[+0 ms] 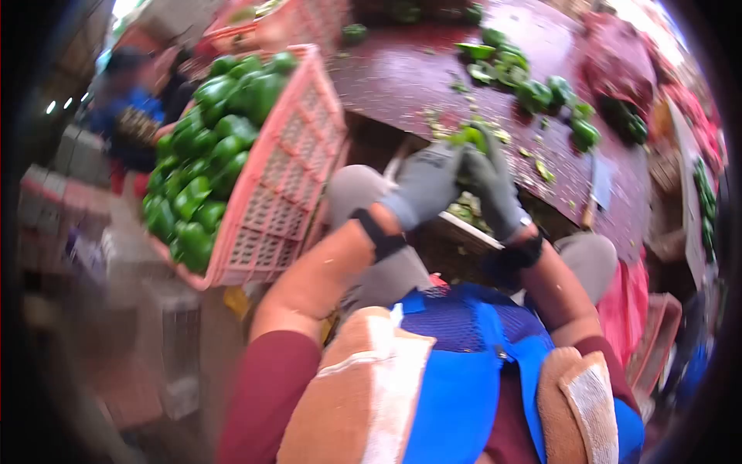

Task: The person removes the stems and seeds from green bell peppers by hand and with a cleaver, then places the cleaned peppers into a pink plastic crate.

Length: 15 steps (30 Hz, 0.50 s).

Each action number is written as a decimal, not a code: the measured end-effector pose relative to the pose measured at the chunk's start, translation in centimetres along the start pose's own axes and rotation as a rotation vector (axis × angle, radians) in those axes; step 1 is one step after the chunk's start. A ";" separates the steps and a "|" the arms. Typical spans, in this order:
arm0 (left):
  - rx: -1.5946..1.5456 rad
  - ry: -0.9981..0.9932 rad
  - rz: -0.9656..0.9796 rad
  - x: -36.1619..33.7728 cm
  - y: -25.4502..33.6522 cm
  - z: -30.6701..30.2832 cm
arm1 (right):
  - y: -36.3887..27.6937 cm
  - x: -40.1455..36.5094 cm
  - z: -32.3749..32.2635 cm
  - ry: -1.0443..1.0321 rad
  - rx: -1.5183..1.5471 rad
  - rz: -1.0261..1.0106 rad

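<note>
My left hand (429, 182), in a grey glove, is closed at the table's front edge, its fingers against my other hand. My right hand (495, 182), also gloved, is closed around a piece of green pepper (468, 137) that shows at the fingertips. Which fingers bear on the pepper is blurred. Below both hands, a container of pepper scraps (468, 213) sits between my knees. Cut pepper bits lie on the dark red tabletop (402, 85) just beyond the hands.
A pink crate (282, 182) heaped with green peppers (209, 147) stands at the left. Several peppers (533, 97) lie on the table at the right, near a knife (600, 185). Another person (127, 100) is at the far left. A red bag (618, 58) is at the back right.
</note>
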<state>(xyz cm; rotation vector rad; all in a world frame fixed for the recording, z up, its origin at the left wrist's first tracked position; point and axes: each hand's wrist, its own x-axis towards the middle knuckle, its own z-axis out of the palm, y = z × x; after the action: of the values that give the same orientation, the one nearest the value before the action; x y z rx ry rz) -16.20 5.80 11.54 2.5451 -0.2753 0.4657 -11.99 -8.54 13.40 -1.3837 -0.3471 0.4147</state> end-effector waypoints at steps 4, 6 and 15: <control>-0.669 -0.017 -0.260 -0.2 0.0 0.3 | 0.7 0.9 -1.1 -0.054 0.130 -0.017; -0.947 0.052 -0.300 -0.8 -1.9 3.2 | 1.4 2.0 -1.8 -0.138 0.100 0.025; -1.460 0.646 -0.835 -2.9 -7.8 4.4 | -5.7 7.3 9.7 -0.189 -0.250 -0.541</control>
<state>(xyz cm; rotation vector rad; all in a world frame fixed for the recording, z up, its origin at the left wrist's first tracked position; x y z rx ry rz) -15.43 10.28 3.30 0.8511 0.5144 0.4421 -9.69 2.62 20.47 -1.4265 -0.9279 0.0517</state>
